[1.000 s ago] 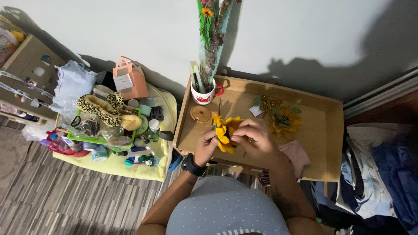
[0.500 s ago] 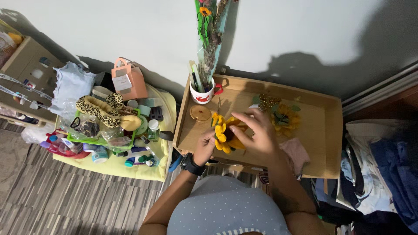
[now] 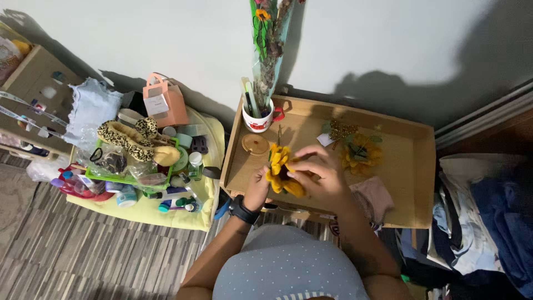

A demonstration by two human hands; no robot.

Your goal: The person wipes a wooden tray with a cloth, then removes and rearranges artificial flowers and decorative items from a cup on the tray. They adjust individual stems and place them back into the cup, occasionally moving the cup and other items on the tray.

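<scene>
Yellow artificial sunflower [image 3: 282,169] held above the wooden tray [image 3: 413,183], near its left front. Left hand [image 3: 259,188] grips it from below-left; right hand [image 3: 321,176] closes over the petals from the right — both in contact, neither nearer. Stem axis not discernible. Second sunflower [image 3: 362,153] lies just right; round wooden lid [image 3: 256,144] and mug [image 3: 259,119] stand behind — nothing obstructs.

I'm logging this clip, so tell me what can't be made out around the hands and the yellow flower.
Head view only:
- Yellow flower: centre and stem hidden by right hand.
- Left hand: fingertips hidden behind the petals.
- Second flower: too small for detail.
- Mug: contents blurred.
</scene>
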